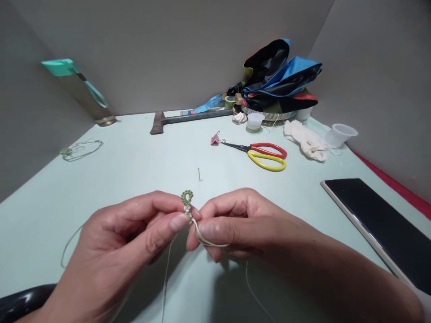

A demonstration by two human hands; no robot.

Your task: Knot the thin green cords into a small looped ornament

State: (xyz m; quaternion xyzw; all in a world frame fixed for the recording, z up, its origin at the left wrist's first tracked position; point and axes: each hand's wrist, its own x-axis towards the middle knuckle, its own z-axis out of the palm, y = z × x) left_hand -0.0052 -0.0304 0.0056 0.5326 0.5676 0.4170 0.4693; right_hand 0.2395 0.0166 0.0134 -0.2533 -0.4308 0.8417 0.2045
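Note:
My left hand [128, 242] and my right hand [235, 224] meet low in the middle of the view, over a pale green table [141, 157]. Both pinch a small knotted cord piece with a green braided loop [187, 196] sticking up between the fingertips. Thin pale cords [208, 242] run from the knot across my right fingers and hang down toward me. Each hand is closed in a pinch on the cord work.
Red and yellow scissors [266, 154] lie beyond the hands beside a pink binder clip [214, 139]. A dark phone [380, 220] lies at right. A hammer [182, 119], plastic cups [338, 134], white cloth [306, 139], a fabric pile [279, 80] and a green cord loop [81, 149] lie farther off.

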